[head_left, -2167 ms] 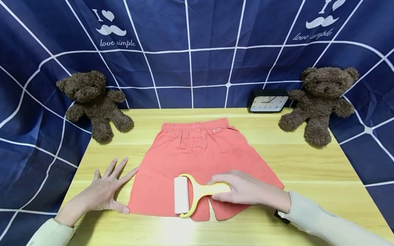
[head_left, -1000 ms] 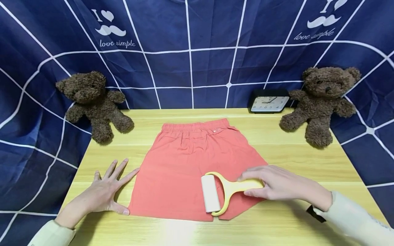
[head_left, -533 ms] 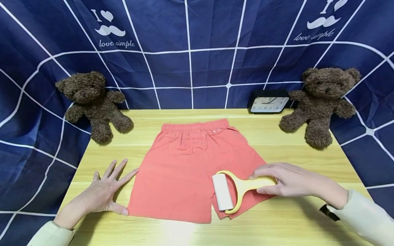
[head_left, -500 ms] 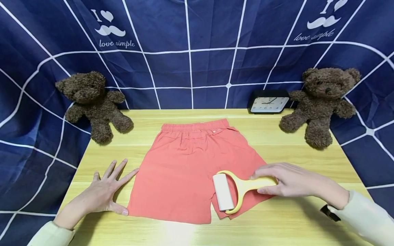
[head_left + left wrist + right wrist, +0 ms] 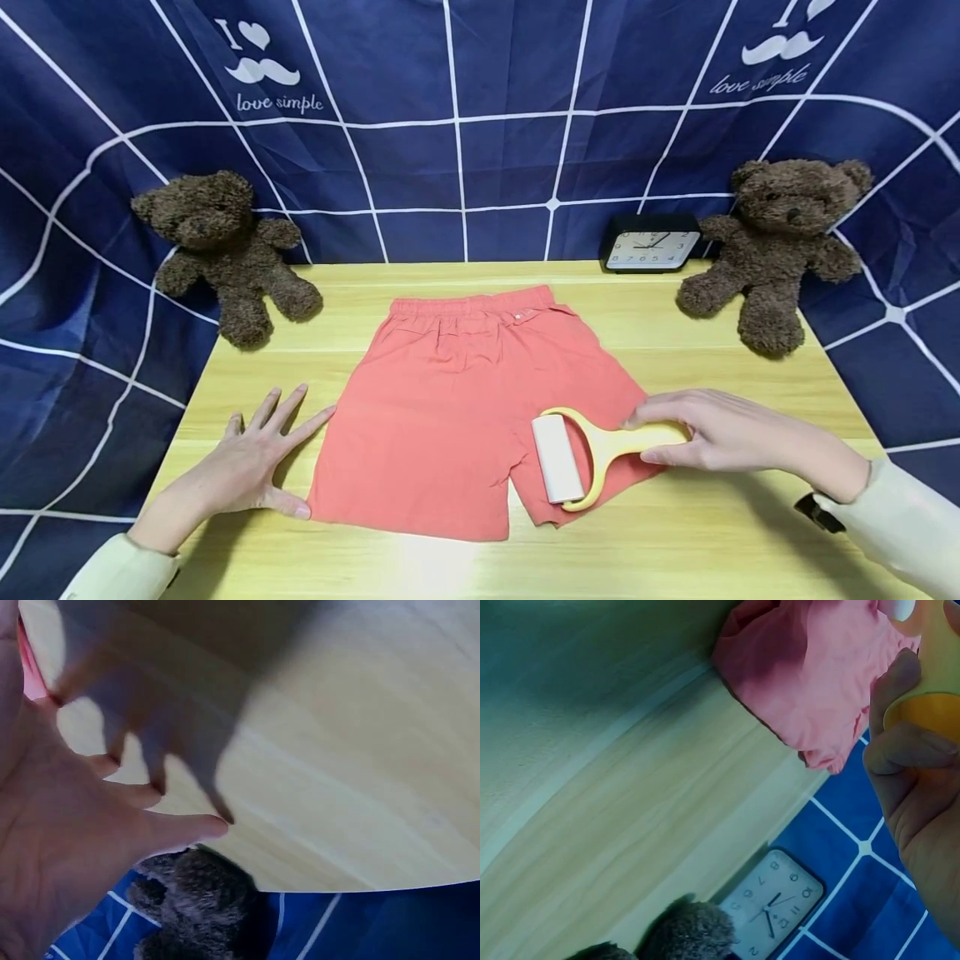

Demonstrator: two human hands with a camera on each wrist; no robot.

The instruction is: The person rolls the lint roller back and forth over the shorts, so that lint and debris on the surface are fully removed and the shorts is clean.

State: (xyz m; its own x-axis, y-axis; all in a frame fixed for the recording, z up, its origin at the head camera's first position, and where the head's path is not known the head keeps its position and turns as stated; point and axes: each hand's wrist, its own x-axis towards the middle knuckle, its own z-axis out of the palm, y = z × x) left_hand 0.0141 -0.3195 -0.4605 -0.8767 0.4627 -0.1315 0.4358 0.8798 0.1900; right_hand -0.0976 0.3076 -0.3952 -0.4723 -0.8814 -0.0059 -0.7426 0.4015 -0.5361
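Coral-red shorts [image 5: 427, 425] lie spread on the wooden table, waistband towards the back. My right hand [image 5: 738, 433] grips the yellow handle of a lint roller [image 5: 558, 458]; its white roll rests on the right leg of the shorts. In the right wrist view, curled fingers wrap the hollow end of the yellow handle [image 5: 934, 682]. My left hand [image 5: 243, 467] lies on the table with fingers spread, index fingertip and thumb touching the left edge of the shorts. The left wrist view shows this hand [image 5: 67, 817] with straight fingers and nothing held.
Brown teddy bears sit at the back left [image 5: 225, 250] and back right [image 5: 780, 242]. A black-framed clock [image 5: 651, 243] stands beside the right bear. Behind the table [image 5: 712, 533] hangs a navy cloth [image 5: 517, 158] with white grid lines.
My right hand has drawn the lint roller rightwards from the left leg across to the right leg. The gap between the legs has reappeared wider. My left hand stays in place.
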